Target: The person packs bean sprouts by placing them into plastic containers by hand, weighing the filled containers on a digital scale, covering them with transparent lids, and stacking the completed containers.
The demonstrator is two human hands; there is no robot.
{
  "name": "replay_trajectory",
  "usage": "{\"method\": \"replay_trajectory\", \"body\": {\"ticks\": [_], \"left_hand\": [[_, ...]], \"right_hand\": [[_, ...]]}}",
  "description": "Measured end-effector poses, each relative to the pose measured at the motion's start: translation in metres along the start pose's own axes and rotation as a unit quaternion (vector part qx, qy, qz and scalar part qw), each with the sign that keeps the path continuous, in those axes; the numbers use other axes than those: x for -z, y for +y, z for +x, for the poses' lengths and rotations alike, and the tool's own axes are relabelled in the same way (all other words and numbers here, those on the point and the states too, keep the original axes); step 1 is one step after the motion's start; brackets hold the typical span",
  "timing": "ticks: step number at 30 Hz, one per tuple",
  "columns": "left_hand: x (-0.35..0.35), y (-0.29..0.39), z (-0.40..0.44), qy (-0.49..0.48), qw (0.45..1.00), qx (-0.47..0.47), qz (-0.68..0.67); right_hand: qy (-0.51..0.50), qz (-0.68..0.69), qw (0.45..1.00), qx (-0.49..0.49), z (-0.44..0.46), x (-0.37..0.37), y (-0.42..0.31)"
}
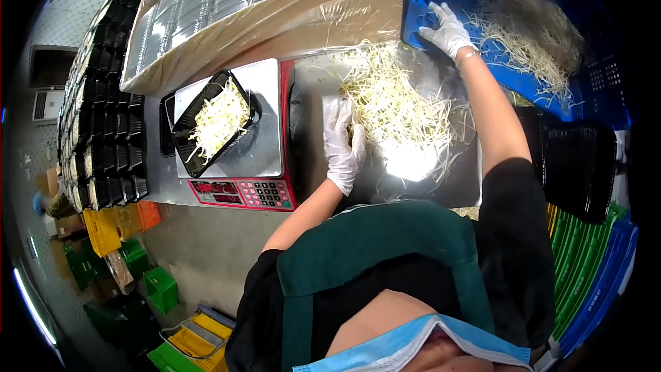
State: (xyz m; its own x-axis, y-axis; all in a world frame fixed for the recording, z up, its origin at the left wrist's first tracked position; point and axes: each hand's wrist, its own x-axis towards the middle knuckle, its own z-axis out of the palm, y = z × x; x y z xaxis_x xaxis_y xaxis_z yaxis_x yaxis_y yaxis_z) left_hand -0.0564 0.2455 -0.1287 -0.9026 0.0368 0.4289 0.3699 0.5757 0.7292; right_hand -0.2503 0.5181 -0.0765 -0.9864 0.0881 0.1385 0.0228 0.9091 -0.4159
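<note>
My left hand point(342, 143), in a thin white glove, curls at the left edge of a pile of bean sprouts point(396, 103) on the metal table. A few sprouts seem to be in its grasp, though the fingers partly hide them. My right hand point(446, 31), gloved too, has its fingers spread at the near left side of a blue crate point(441, 0). More sprouts point(530, 62) with a darker tangled clump lie inside that crate. To the left, a black plastic tray point(180, 134) of sprouts sits tilted on the red-framed scale point(268, 131).
Clear plastic containers fill a plastic-lined box point(344, 10) behind the scale. Tall stacks of black trays point(110, 131) stand at the left. More black trays point(582, 165) are at the right, above green and blue crates point(585, 269). Green and yellow crates point(162, 289) stand on the floor.
</note>
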Motion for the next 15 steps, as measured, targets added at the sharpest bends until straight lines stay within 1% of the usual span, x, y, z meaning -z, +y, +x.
{"method": "replay_trajectory", "body": {"ticks": [1, 2, 3, 4, 5, 6, 7, 8, 9, 10, 11, 12, 13, 14, 15], "left_hand": [[-0.002, -0.01, 0.006, 0.029, 0.999, -0.03, 0.016], [-0.002, -0.015, 0.011, 0.033, 0.996, -0.007, 0.081], [-0.001, -0.017, 0.021, 0.051, 0.993, 0.015, 0.103], [0.0, -0.018, 0.032, 0.068, 0.989, 0.038, 0.124], [0.001, -0.025, 0.047, 0.06, 0.989, 0.107, 0.08], [-0.003, -0.036, 0.054, 0.081, 0.975, 0.119, 0.17], [-0.007, -0.044, 0.066, 0.08, 0.975, 0.194, 0.073], [-0.012, -0.049, 0.076, 0.067, 0.974, 0.204, 0.067], [-0.017, -0.054, 0.086, 0.054, 0.973, 0.215, 0.06], [-0.023, -0.055, 0.096, 0.031, 0.976, 0.158, 0.143], [-0.036, -0.067, 0.099, 0.011, 0.987, 0.104, 0.121], [-0.021, -0.021, 0.114, -0.185, 0.856, 0.473, -0.099], [-0.039, -0.049, 0.098, -0.222, 0.925, 0.282, -0.122], [-0.055, -0.076, 0.082, -0.25, 0.955, 0.079, -0.139], [-0.052, -0.063, 0.077, -0.264, 0.964, -0.014, -0.009]], "right_hand": [[0.004, -0.014, 1.0, 0.016, 0.011, -0.019, 0.018], [0.009, -0.029, 0.999, 0.031, 0.017, -0.038, 0.031], [0.006, -0.118, 0.991, 0.069, 0.011, -0.043, 0.027], [0.025, -0.108, 0.985, 0.128, 0.001, -0.053, 0.025], [-0.076, -0.076, 0.989, 0.106, -0.019, -0.033, -0.001], [-0.059, 0.075, 0.991, 0.096, -0.045, -0.048, -0.006], [-0.042, 0.224, 0.969, 0.093, -0.07, -0.064, -0.011], [-0.203, 0.2, 0.952, 0.114, -0.089, -0.043, -0.024], [-0.291, 0.119, 0.934, 0.167, -0.105, -0.033, -0.037], [-0.293, 0.119, 0.934, 0.166, -0.106, -0.021, -0.047], [-0.337, 0.175, 0.913, 0.148, -0.104, -0.008, -0.056], [-0.378, 0.229, 0.888, 0.128, -0.104, -0.002, -0.062], [-0.336, 0.225, 0.909, 0.097, -0.095, -0.008, -0.067], [-0.247, 0.143, 0.945, 0.163, -0.083, -0.011, -0.071], [-0.249, 0.114, 0.949, 0.155, -0.07, -0.016, -0.079]]}}
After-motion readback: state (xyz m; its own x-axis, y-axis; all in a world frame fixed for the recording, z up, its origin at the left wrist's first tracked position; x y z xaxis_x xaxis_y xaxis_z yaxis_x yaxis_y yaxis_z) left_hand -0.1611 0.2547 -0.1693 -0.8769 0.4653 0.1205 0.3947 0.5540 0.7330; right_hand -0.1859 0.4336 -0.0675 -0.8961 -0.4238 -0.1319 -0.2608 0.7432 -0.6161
